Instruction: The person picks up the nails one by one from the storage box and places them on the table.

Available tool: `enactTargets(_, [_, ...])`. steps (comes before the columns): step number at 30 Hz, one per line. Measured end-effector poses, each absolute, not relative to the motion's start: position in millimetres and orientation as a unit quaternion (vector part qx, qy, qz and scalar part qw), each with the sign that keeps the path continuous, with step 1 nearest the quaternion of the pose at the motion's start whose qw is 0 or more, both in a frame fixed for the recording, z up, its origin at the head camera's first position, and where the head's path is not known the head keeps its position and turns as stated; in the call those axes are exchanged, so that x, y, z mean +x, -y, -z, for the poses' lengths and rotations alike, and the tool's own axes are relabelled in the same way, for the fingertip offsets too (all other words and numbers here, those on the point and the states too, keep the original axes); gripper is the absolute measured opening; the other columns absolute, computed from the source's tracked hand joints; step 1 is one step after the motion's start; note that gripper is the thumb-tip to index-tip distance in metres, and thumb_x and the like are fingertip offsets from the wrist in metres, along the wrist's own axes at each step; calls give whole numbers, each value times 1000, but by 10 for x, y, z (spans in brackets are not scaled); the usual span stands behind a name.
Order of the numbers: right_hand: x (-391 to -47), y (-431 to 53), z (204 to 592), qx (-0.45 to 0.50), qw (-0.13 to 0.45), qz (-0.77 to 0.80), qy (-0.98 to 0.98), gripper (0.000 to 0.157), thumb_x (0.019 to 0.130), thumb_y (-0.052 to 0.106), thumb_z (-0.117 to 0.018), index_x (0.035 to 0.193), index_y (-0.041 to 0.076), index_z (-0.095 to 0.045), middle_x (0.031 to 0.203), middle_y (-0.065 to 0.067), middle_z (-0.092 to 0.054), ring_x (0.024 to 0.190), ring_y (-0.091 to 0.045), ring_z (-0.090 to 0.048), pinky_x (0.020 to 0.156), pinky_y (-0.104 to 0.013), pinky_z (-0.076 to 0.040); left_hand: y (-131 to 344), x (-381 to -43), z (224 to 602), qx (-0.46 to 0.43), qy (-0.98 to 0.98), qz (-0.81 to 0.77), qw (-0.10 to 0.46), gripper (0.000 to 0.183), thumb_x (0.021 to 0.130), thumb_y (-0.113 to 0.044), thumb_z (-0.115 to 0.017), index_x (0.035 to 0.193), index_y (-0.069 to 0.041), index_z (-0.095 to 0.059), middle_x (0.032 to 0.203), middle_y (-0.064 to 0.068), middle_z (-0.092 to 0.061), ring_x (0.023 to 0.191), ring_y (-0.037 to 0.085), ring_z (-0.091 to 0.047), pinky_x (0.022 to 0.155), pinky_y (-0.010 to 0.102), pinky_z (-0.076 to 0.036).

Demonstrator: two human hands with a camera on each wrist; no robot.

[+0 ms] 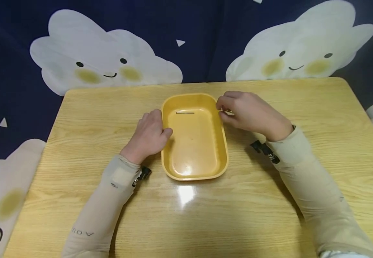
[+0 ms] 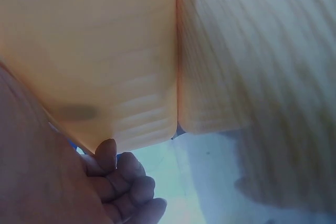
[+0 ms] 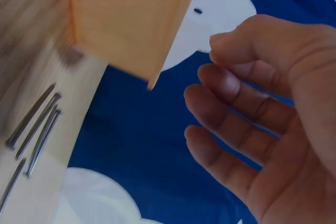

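Note:
A yellow plastic tray (image 1: pixel 193 143) lies on the table with one thin metal nail (image 1: pixel 185 113) inside, near its far end. My left hand (image 1: pixel 149 134) holds the left rim, the thumb over the edge and the other fingers curled outside the wall. Beside the far right rim is my right hand (image 1: pixel 246 111), its fingers loosely bent. In the right wrist view nothing shows between those fingers. Several nails (image 3: pixel 39 132) lie on the table outside the tray there; in the head view the right hand mostly hides that spot.
The wooden table (image 1: pixel 270 215) ends a little beyond the tray. A dark blue curtain (image 1: pixel 202 43) with smiling clouds hangs behind it. Small black wrist cameras (image 1: pixel 265 151) stick out from both sleeves.

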State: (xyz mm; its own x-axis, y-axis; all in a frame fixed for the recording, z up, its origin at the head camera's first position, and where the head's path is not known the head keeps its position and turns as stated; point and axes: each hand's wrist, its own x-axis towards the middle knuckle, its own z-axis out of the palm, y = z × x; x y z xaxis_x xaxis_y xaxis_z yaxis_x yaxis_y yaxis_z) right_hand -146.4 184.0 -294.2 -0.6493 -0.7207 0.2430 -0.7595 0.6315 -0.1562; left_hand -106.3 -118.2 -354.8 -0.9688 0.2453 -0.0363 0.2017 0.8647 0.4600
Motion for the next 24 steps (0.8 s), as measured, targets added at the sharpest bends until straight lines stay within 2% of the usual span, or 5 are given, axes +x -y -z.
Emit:
enactTargets(11, [-1387,-1674,2884,447,75,-103,885,6,91,10,-71,96,8,-68,89,-7,-65,75,-22,-59,72,-39,-53,1160,-1055,3533,120,-964,-232,49,27,94,-28,-50,101,-2,-48,92,13,-46,90,34,-45,79,40,-36])
enactTargets(24, [-1393,-1508,2827,458,53,-126,878,5,92,9,-66,96,9,-69,90,-6,-66,76,-20,-60,72,-36,-52,1157,-1062,3543,119,-964,-236,39,28,94,-29,-51,101,-1,-48,91,14,-47,91,36,-46,80,43,-39])
